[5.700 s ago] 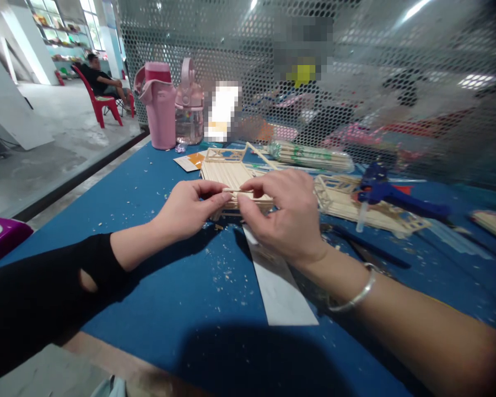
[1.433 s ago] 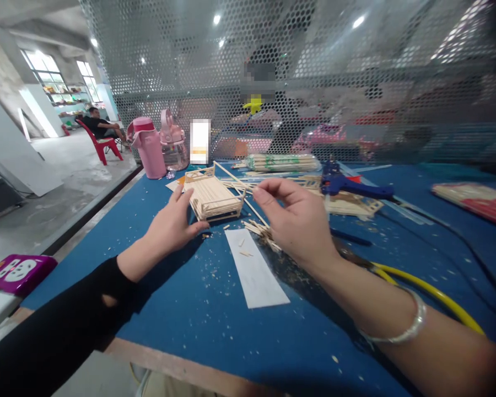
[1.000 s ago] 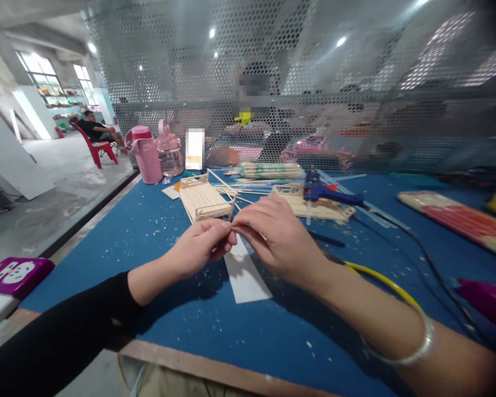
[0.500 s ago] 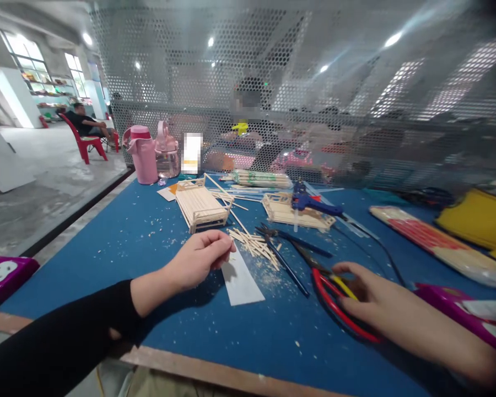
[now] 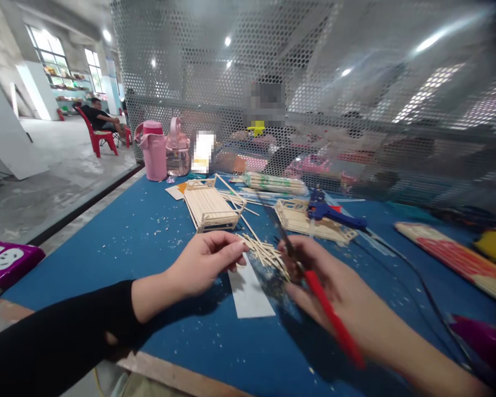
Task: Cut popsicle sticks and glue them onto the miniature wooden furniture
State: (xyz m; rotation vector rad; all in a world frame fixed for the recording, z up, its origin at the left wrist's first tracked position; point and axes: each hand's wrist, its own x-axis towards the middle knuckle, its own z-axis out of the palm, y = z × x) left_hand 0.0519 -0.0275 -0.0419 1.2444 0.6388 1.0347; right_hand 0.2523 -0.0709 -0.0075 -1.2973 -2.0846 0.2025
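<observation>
My left hand (image 5: 202,262) is closed in a pinch over the white paper strip (image 5: 252,292); whatever is between its fingertips is too small to make out. My right hand (image 5: 330,281) grips red-handled scissors (image 5: 334,320), blurred by motion. Their dark blades point up and away over the table. Beyond the hands lies a pile of short wooden sticks (image 5: 262,251). Behind it stands a small bed-like frame of wooden sticks (image 5: 210,204). A second stick frame (image 5: 293,215) is farther right, partly behind a blue glue gun (image 5: 334,212).
A pink flask (image 5: 154,154) and a clear pink-lidded bottle (image 5: 177,157) stand at the back left. Bagged sticks (image 5: 275,182) lie before the perforated metal screen (image 5: 190,71). Another stick packet (image 5: 454,259) and the glue gun's cord (image 5: 409,275) are right. A purple power strip (image 5: 12,259) sits left.
My right hand has lifted the red-handled scissors from the table and brought them left, towards my left hand. My left hand stays pinched over the paper. The view has shifted slightly.
</observation>
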